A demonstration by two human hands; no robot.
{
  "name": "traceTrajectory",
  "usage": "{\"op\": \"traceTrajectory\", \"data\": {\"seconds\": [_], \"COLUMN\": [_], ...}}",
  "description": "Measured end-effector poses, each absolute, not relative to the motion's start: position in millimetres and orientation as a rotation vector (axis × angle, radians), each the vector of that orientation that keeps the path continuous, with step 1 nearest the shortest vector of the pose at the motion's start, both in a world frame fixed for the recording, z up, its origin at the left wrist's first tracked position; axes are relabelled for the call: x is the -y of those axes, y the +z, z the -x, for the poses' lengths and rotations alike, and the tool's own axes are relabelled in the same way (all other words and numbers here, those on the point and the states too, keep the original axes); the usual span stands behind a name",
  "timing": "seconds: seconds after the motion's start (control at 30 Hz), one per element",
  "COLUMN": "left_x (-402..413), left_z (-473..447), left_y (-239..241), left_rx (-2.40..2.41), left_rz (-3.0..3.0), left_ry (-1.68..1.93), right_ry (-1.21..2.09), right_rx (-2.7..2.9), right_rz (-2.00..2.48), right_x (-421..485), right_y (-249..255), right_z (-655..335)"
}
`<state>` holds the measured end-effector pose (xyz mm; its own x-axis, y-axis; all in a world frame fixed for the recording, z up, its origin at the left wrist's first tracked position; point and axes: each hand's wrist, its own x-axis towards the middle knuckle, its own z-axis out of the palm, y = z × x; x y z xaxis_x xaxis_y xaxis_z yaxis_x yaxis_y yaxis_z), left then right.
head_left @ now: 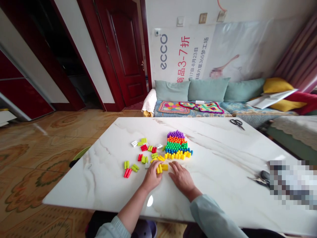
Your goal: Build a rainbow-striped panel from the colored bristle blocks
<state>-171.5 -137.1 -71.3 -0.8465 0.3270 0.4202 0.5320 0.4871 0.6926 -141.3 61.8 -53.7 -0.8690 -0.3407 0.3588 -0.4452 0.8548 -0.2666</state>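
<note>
My left hand (152,176) is curled around a few yellow peg-shaped plastic pieces (159,169) low on the table, its fingertips and thumb against them. To their right my right hand (182,179) rests with fingers stretched out near another yellow piece (164,167), holding nothing that I can see. Just beyond both hands stands a tight block of pegs in coloured rows: purple (175,134), orange (176,140), green (176,146), blue (189,151) and yellow (178,155). Part of the left hand's grip is hidden.
Loose red (127,173), lime-green (135,168) and white (134,143) pieces lie left of the block on the marble-patterned table (99,185). Black scissors (237,123) are at the far right edge, and another dark-handled tool (263,178) lies nearer. A sofa (170,114) stands beyond.
</note>
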Motion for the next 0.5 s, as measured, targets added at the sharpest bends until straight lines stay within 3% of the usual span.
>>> {"op": "traceTrajectory", "data": {"seconds": [0.17,0.5], "left_x": [136.1,135.4], "left_z": [174.3,174.6], "left_y": [-70.5,-65.5], "left_rx": [2.509,2.537], "left_rz": [0.690,0.641], "left_ry": [-1.299,-1.286], "right_ry": [0.520,0.450], "right_rx": [2.741,3.064], "right_rz": [-0.809,-0.165], "right_x": [-44.4,10.3], "right_y": [-45.8,-28.1], "right_z": [142.8,149.6]}}
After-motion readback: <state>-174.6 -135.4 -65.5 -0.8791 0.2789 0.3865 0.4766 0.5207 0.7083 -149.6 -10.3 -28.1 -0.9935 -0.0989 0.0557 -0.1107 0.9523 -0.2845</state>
